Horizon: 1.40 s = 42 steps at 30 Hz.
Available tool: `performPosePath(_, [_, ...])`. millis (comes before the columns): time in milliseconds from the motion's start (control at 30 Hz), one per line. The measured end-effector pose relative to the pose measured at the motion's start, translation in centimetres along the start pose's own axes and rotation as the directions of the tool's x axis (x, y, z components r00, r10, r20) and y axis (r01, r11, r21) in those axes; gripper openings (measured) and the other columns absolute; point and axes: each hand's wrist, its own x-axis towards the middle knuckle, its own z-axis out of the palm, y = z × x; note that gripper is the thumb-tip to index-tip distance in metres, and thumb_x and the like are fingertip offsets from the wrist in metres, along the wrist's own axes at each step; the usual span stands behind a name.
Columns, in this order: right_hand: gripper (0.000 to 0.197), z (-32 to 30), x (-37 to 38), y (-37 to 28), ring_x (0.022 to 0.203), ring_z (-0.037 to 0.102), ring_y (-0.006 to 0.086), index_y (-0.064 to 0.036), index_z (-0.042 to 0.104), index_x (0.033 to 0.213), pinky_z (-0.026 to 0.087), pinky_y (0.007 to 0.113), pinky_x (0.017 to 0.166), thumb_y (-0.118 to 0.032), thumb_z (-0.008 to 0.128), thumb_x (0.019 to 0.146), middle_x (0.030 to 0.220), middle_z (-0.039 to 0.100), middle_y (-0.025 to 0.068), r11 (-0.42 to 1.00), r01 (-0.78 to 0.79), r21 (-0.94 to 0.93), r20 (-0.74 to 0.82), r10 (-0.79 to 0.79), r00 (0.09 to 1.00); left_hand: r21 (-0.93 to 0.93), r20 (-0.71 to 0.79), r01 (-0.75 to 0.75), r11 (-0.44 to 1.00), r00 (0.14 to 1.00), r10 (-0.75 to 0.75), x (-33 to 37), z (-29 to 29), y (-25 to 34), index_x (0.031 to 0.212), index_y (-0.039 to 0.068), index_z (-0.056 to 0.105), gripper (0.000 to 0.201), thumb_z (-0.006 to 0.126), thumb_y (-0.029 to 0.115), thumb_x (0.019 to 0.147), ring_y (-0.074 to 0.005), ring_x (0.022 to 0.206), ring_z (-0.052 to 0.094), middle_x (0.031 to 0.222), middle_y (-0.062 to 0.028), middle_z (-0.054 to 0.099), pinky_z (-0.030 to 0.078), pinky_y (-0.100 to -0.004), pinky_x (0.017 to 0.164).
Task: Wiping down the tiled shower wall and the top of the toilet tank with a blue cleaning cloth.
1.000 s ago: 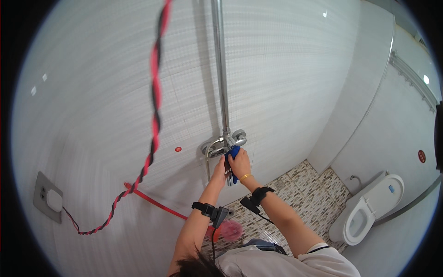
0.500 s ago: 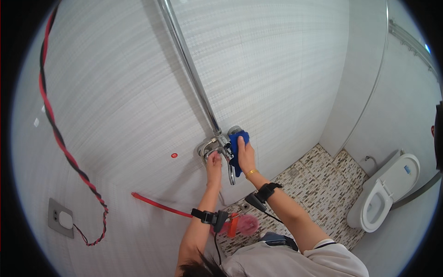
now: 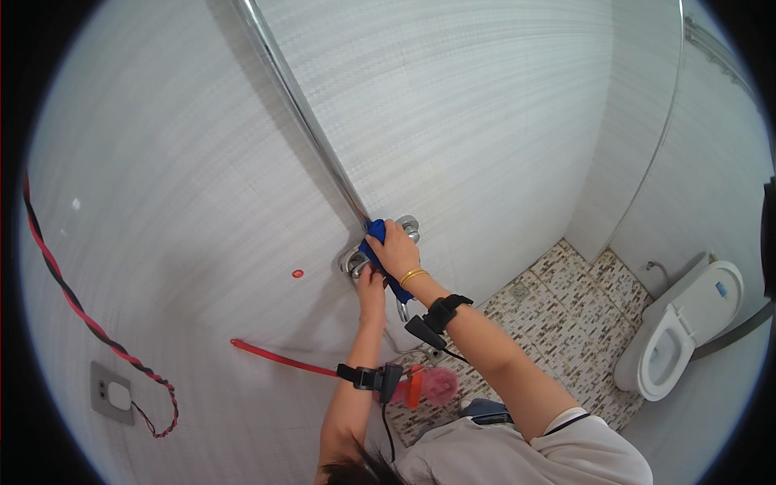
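White wall [image 3: 501, 121] around cloth-wiped mixer [image 3: 356, 260]

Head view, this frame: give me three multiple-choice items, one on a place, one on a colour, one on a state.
1. Where is the toilet?
A. at the right, on the mosaic floor
B. left of the wall socket
C. under the chrome mixer

2. What colour is the cloth in the right hand?
A. yellow
B. blue
C. white

3. How does the toilet's lid stand?
A. shut
B. raised
C. missing

Key: 1 A, since it stands on the mosaic floor at the right edge. 2 B, since the cloth pressed on the chrome mixer is blue, with the left hand just below it. 3 B, since the bowl shows open with the lid tipped back.
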Motion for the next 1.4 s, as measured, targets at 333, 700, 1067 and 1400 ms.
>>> performPosePath(333, [0.038,-0.3,-2.3,2.0,0.086,0.053,0.0386,0.0028,0.048,0.101,0.044,0.040,0.074,-0.030,0.051,0.081,0.094,0.054,0.0252,0.971,0.067,0.230,-0.103,-0.045,0.994,0.246,0.024,-0.220,0.944,0.975,0.221,-0.7,1.1,-1.6,0.125,0.000,0.036,0.045,0.042,0.000,0.081,-0.0222,0.110,0.044,0.120,-0.0139,0.045,0.035,-0.0303,0.090])
performPosePath(700, [0.047,2.4,-8.0,6.1,0.092,0.054,0.0356,0.0032,0.044,0.115,0.041,0.036,0.082,-0.033,0.046,0.086,0.098,0.057,0.0229,0.953,0.289,-0.093,-0.365,-0.303,0.880,0.346,0.163,0.006,0.938,0.984,-0.066,-3.8,1.4,-0.6,0.123,0.001,0.040,0.039,0.042,0.015,0.087,-0.0203,0.106,0.046,0.119,-0.0101,0.048,0.037,-0.0303,0.088])
performPosePath(1067, [0.041,0.8,-6.0,9.3,0.088,0.053,0.0204,0.0029,0.049,0.108,0.041,0.029,0.078,-0.032,0.046,0.087,0.098,0.057,0.0146,0.600,-0.193,0.776,-0.193,0.517,0.834,0.380,0.069,-0.096,0.920,0.995,0.075,-0.7,-2.2,-4.0,0.119,0.006,0.045,0.034,0.046,0.012,0.086,-0.0125,0.096,0.048,0.109,-0.0056,0.051,0.038,-0.0235,0.080])
performPosePath(1400, [0.047,-0.9,3.8,11.2,0.103,0.046,0.0253,-0.0021,0.047,0.108,0.029,0.036,0.096,-0.026,0.060,0.069,0.106,0.051,0.0128,0.665,0.736,0.128,0.226,-0.742,0.631,-0.079,-0.240,0.222,0.972,0.942,-0.235,0.6,2.0,-2.1,0.114,0.004,0.040,0.037,0.053,0.019,0.083,-0.0151,0.093,0.049,0.104,-0.0068,0.049,0.042,-0.0310,0.076])
